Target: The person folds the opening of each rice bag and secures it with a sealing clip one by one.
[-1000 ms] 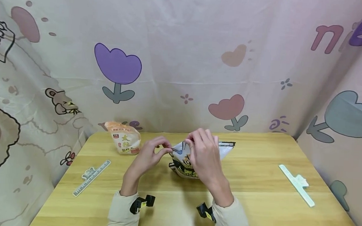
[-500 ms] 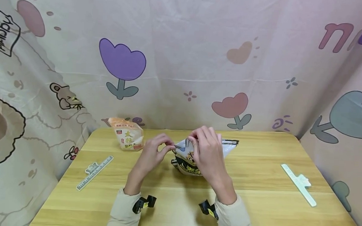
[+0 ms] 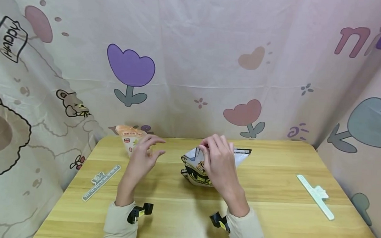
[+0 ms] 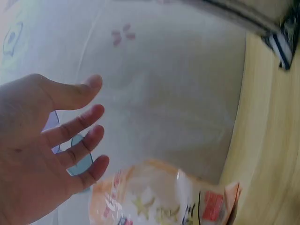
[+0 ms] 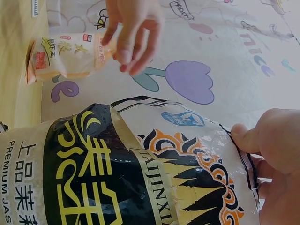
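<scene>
The right hand's fingers pinch the top of the black bag on the table; the left hand, fingers apart, holds nothing near the orange bag; the step looks like holding the top up; next needs a steady pinch.

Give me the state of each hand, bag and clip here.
Left hand: thumb and fingers apart, holding nothing
Right hand: pinching a bag's top edge
Black-labelled bag: top edge held; open or sealed, unclear
Orange-topped bag: standing upright
Left clip: lying flat, clamping nothing
Right clip: lying flat, clamping nothing
</scene>
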Motion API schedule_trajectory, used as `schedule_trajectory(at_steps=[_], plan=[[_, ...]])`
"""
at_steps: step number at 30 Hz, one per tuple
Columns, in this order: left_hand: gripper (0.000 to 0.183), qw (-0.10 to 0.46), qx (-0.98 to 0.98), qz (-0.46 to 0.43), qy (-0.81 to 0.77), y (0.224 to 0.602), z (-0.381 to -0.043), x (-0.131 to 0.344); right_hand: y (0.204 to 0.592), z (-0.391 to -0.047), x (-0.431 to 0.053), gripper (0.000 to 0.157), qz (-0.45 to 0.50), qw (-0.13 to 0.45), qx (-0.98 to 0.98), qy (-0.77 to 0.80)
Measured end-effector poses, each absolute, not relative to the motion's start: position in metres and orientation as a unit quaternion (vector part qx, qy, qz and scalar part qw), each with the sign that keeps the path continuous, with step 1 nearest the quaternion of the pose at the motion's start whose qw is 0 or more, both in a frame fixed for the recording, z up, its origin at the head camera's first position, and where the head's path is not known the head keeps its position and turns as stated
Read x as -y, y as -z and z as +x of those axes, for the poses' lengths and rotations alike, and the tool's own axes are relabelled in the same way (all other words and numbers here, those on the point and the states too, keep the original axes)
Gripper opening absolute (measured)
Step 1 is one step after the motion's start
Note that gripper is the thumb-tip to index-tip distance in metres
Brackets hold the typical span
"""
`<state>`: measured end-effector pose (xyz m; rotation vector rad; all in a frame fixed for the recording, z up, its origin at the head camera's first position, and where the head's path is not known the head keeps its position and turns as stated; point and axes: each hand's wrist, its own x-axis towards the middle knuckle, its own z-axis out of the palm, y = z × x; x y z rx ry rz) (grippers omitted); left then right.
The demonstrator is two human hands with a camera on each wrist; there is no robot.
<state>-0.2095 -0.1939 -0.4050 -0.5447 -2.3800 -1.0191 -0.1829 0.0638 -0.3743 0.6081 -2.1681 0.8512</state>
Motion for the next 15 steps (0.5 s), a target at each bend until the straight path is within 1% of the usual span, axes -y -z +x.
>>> schedule_trajectory(at_steps=[6,12,15], plan=[[0.027,0.285,0.878,-0.157,0.35,0.411,-0.214,0.218,0.374,-0.183,-0.066,0.005,0.234,0.358,0.841,-0.33],[0.033,0.333,0.877,-0.105,0.329,0.417,-0.213,0.242,0.375,-0.183,-0.066,0.006,0.237,0.356,0.84,-0.333],[0.031,0.332,0.884,-0.064,0.324,0.418,-0.211,0.256,0.374,-0.183,-0.066,0.006,0.238,0.357,0.84,-0.332]])
